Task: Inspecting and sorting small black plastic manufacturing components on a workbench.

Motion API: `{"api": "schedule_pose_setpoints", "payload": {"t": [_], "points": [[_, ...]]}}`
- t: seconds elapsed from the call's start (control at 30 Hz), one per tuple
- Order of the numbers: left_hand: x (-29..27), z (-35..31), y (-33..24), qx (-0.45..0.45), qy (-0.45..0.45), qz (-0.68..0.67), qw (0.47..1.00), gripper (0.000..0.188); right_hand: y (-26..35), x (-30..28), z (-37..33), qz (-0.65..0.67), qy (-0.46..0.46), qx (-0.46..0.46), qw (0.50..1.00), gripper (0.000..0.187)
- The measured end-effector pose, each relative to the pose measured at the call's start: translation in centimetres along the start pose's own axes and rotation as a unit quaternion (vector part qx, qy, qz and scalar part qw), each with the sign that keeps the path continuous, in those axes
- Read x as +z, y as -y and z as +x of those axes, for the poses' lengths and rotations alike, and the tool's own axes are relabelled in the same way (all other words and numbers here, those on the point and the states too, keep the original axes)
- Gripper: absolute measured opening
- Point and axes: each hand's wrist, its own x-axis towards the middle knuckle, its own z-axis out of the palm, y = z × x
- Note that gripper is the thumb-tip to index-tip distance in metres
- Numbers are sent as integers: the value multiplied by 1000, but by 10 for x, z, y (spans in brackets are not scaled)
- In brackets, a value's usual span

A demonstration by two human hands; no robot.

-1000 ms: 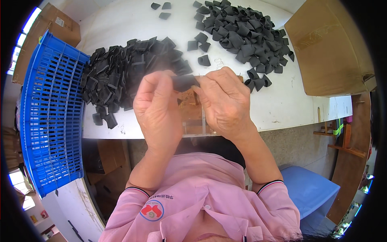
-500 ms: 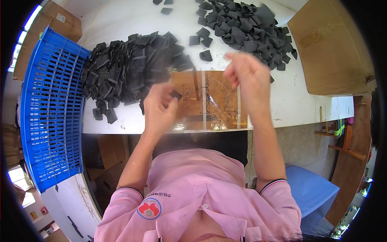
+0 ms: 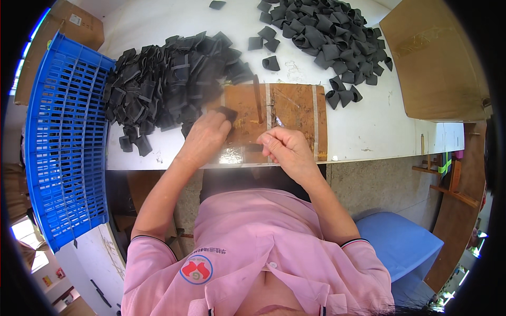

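Note:
My left hand (image 3: 208, 132) is closed at the left side of a brown board (image 3: 295, 108), with a small black fabric piece (image 3: 227, 112) at its fingertips. Over the board's front part, my right hand (image 3: 286, 149) has its thumb and fingers pinched together. Whatever is in that pinch, if anything, is too small to tell. Between the hands and farther back, a thin brown stick (image 3: 258, 100) stands out from the board. A large heap of flat black pieces (image 3: 153, 87) lies left of the board, reaching close to my left hand.
Curled black pieces (image 3: 329, 37) form another pile at the back right, with several loose ones nearby. A blue plastic crate (image 3: 71, 142) borders the white table (image 3: 374, 131) on the left. A cardboard box (image 3: 437, 63) stands on the right, above a blue stool (image 3: 398, 242).
My right hand has come back from the right-hand pile toward the board's front. Several curled pieces now show at that pile's near edge. My left hand has shifted slightly, its piece still at the fingertips.

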Motion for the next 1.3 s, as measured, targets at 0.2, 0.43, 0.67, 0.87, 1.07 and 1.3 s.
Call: {"api": "schedule_pose_setpoints", "payload": {"t": [0.2,0.43,0.67,0.87,1.07,1.3], "points": [[-1,2,6,21,-13,1,1000,15,8,8,-3,-33,12,-6,999,22],[-6,10,4,59,79,81,992,18,4,12,-2,-42,22,-9,999,20],[-22,14,1,-12,-183,-111,977,4,13,20,-4,-67,-49,-84,993,14],[-48,7,-61,-261,-155,-649,698,7,33,37,-2,-7,-159,-213,964,15],[-23,14,-87,-259,-339,-388,817,5,26,37,3,-200,-246,-341,885,12],[-37,21,-73,-258,-146,-898,326,9,23,22,8,6,-208,-140,968,5]]}}
